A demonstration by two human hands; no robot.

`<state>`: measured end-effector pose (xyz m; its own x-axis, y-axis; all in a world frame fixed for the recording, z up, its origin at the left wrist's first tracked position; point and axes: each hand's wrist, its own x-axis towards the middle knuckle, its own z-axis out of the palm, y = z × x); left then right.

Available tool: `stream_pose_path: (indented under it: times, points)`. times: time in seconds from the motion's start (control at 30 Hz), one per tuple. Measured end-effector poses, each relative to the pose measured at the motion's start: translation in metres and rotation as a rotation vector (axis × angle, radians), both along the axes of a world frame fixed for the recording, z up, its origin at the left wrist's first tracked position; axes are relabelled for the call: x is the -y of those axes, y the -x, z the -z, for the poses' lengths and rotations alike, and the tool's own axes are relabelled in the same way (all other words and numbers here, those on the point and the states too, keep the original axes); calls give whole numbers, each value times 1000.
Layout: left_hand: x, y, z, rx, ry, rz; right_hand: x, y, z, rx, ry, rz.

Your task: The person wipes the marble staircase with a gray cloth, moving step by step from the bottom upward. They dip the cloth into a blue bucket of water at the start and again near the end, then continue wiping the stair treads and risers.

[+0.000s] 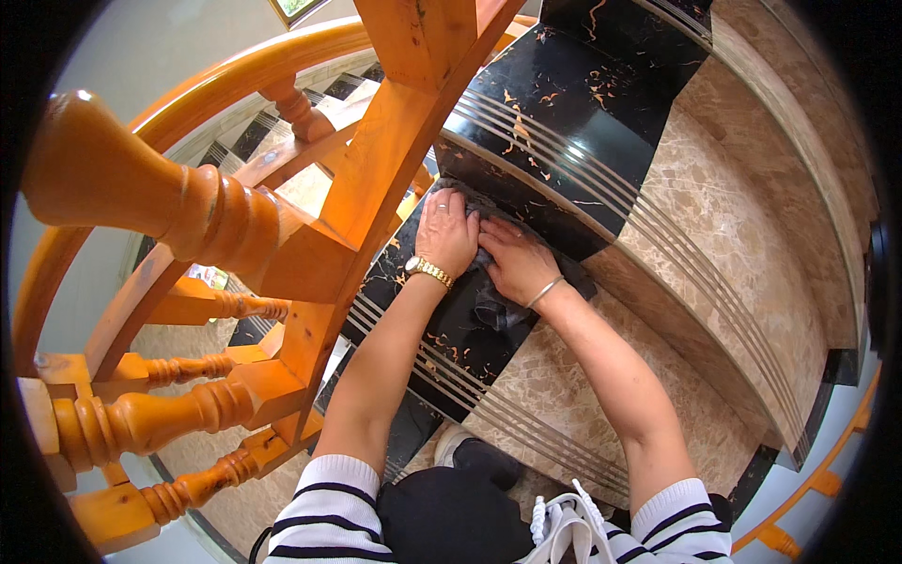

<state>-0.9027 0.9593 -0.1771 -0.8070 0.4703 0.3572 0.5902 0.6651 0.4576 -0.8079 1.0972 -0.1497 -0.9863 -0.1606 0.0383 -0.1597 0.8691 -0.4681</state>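
Both hands press on a dark grey cloth that lies bunched on the black marble part of a stair tread, against the riser of the step above. My left hand, with a ring and a gold-coloured watch at the wrist, lies flat with its fingers at the cloth's far end, close to the wooden balustrade. Just right of it, my right hand, with a silver-coloured bangle, rests on the cloth with its fingertips partly hidden. The thumbs are close together. Part of the cloth trails below the right hand.
An orange-brown wooden balustrade with turned balusters and a curved handrail runs along the left. Higher marble steps with grooved edges rise ahead and to the right. A shoe shows below, and lower stairs appear through the balusters.
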Motion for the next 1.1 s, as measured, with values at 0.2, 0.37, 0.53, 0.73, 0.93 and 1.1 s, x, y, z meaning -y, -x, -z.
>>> stream_pose_path:
  times: [0.2,0.37,0.53,0.73,0.93,1.1]
  points:
    - [2,-58,2,-6,-68,-1,7,-61,9,-173,24,32]
    - [4,-179,-12,196,-98,405,-18,-213,-22,145,-37,-119]
    - [-45,-166,-7,97,-118,726,-44,-237,-16,129,-75,-71]
    - [-71,-114,3,33,-183,646,-58,-160,-15,-91,-164,26]
    - [-15,-76,-2,-72,-550,-15,-22,-62,-58,-560,-411,-282]
    - [-20,35,-34,304,-1056,-315,19,59,-70,-766,-671,-172]
